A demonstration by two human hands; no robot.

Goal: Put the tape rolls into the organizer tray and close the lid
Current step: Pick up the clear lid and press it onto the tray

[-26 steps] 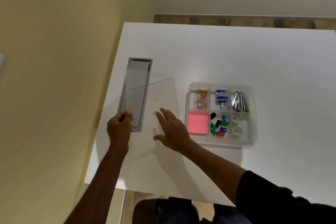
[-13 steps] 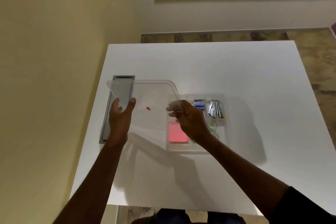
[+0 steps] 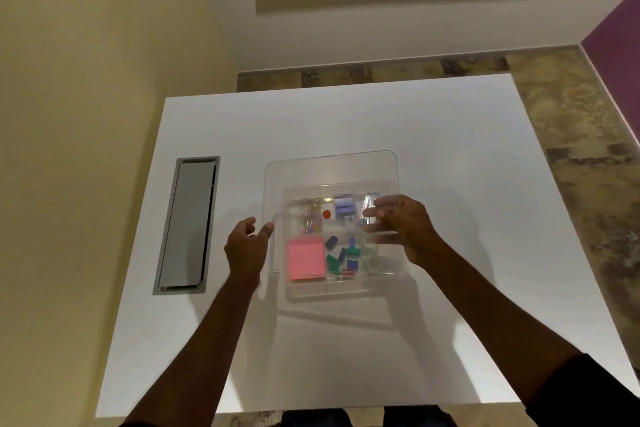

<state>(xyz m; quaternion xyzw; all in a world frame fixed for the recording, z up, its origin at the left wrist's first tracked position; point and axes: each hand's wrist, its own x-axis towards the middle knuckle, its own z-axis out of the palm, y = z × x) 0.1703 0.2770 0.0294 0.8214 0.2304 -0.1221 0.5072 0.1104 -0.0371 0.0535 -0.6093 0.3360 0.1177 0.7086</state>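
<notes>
- A grey cable hatch (image 3: 187, 224) lay flush in the white table (image 3: 450, 156) at 9 o'clock.
- The left hand (image 3: 246, 246) pinched the clear lid's (image 3: 329, 170) left edge.
- The lid hovered over the organizer tray (image 3: 346, 291), offset toward 12 o'clock; it bore a red dot sticker (image 3: 326, 214), and no writing was legible.
- Through the lid showed pink sticky notes (image 3: 305, 261); the tape rolls (image 3: 371, 255) sat blurred at the tray's 4 o'clock.
- The right hand (image 3: 405, 225) gripped the lid's right edge.
</notes>
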